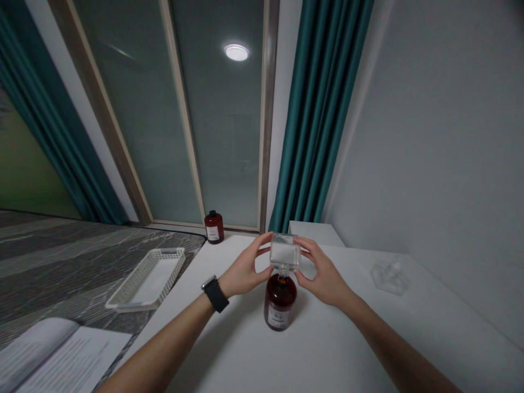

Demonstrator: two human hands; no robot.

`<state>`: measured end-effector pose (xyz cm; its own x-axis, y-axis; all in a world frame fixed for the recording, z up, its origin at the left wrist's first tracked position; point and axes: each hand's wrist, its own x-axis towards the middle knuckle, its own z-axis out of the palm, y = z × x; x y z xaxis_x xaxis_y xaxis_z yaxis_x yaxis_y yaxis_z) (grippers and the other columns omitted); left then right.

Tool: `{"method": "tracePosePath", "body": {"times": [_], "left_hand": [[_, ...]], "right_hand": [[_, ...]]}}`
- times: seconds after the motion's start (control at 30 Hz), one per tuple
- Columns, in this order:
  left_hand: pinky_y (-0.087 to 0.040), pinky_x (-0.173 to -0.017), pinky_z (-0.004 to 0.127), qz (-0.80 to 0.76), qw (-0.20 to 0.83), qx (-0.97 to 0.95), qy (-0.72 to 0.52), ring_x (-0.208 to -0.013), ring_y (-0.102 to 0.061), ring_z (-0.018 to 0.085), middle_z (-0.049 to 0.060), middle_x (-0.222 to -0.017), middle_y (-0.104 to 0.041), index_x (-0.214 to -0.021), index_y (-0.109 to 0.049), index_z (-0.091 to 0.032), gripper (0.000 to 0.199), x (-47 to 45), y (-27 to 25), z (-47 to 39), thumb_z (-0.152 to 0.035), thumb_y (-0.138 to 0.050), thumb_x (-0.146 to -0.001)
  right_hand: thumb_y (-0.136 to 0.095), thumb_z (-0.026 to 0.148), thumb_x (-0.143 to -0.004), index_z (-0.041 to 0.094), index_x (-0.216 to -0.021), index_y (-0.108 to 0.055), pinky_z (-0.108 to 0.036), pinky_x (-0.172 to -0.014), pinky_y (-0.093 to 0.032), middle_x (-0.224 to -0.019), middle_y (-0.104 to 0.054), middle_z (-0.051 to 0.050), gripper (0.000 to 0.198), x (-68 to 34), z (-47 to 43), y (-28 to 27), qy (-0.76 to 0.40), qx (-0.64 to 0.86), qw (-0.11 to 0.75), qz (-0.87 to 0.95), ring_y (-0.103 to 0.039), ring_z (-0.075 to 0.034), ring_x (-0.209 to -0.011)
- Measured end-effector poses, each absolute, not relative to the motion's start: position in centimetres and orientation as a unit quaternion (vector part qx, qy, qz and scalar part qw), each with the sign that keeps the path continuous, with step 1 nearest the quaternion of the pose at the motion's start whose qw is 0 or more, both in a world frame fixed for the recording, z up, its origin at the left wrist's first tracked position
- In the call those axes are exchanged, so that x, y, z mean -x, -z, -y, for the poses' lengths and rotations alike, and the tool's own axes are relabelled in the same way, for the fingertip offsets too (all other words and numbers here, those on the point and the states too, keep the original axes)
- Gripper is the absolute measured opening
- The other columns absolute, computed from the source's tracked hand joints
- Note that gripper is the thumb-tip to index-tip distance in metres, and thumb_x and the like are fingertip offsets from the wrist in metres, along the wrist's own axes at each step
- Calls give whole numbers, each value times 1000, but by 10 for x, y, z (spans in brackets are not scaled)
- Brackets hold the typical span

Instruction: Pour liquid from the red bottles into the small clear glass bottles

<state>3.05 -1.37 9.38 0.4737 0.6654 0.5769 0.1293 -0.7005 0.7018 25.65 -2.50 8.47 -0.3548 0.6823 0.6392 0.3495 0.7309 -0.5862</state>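
Between both hands a clear square glass bottle (pixel 285 252) with a pale label is held upside down. Its neck points down at the mouth of a dark red-brown bottle (pixel 280 303), which stands upright on the white table. My left hand (pixel 249 266), with a black watch on the wrist, grips the glass bottle's left side between thumb and fingers. On the opposite side my right hand (pixel 320 270) grips it the same way. Whether the glass neck sits inside the brown bottle's opening or just above it, I cannot tell.
A second brown bottle (pixel 214 228) with a black cap stands at the table's far left corner. Left of the table are a white basket (pixel 180 267) and an open book (pixel 88 355). A clear plastic or glass piece (pixel 389 277) lies at right, near the wall.
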Motion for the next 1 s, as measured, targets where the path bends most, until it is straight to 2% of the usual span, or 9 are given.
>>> {"method": "tracePosePath", "body": {"times": [1.0], "left_hand": [[-40, -112, 58, -252, 274, -816, -443, -135, -44, 31, 14, -146, -41, -143, -32, -24, 68, -30, -92, 15, -11, -63, -83]], "right_hand": [[-61, 12, -80, 32, -138, -40, -51, -107, -46, -140, -45, -9, 65, -257, 26, -81, -162, 320, 468, 808, -45, -28, -133]]}}
